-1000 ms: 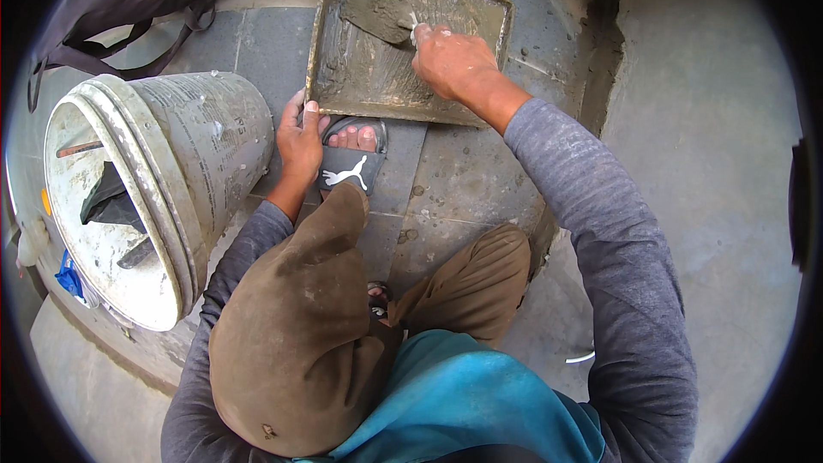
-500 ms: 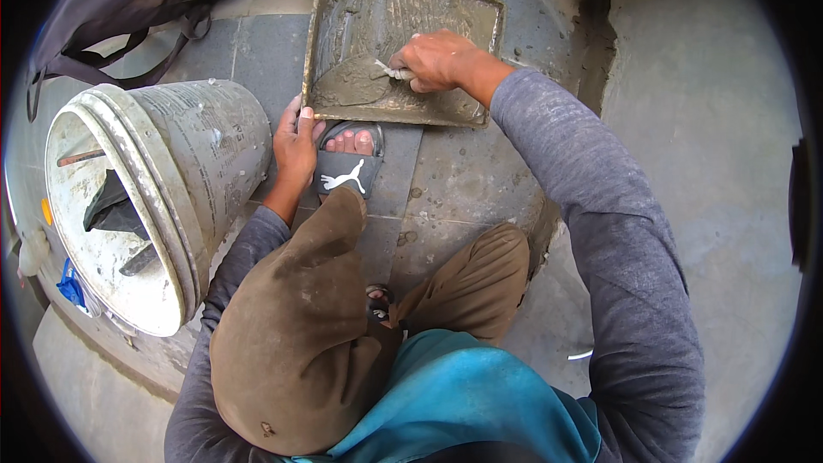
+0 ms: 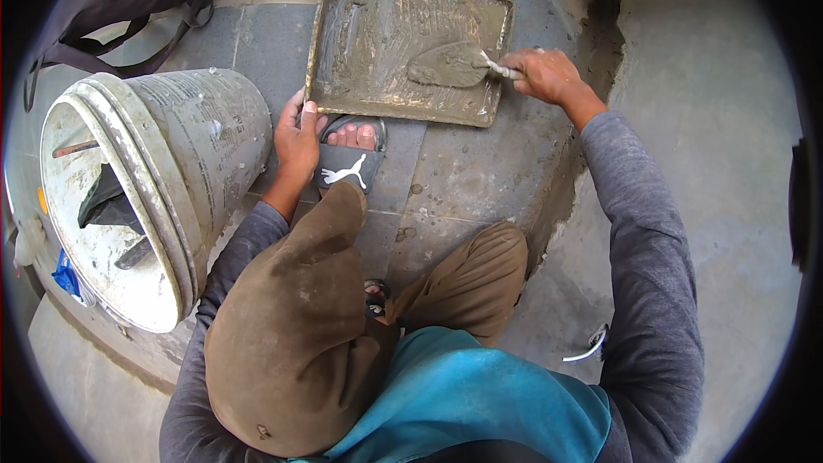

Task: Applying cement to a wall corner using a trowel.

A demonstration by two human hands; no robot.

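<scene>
A mortar-smeared rectangular tray (image 3: 343, 0) lies on the paved floor ahead of me. My right hand (image 3: 542, 75) grips the handle of a trowel (image 3: 450, 66), whose blade rests loaded with grey mortar near the tray's right side. My left hand (image 3: 297, 135) presses on the tray's near left corner, beside my sandalled foot (image 3: 350, 157). I am squatting, knees bent below.
A large dirty white bucket (image 3: 146, 197) lies tipped at my left with tools inside. A dark bag (image 3: 129, 0) sits at the top left. A fresh cement surface (image 3: 720, 163) spreads to the right, its rough mortar edge running past the tray.
My right hand has drawn the trowel from the tray's upper middle toward its right side, gathering mortar on the blade. My left hand has stayed on the tray's corner.
</scene>
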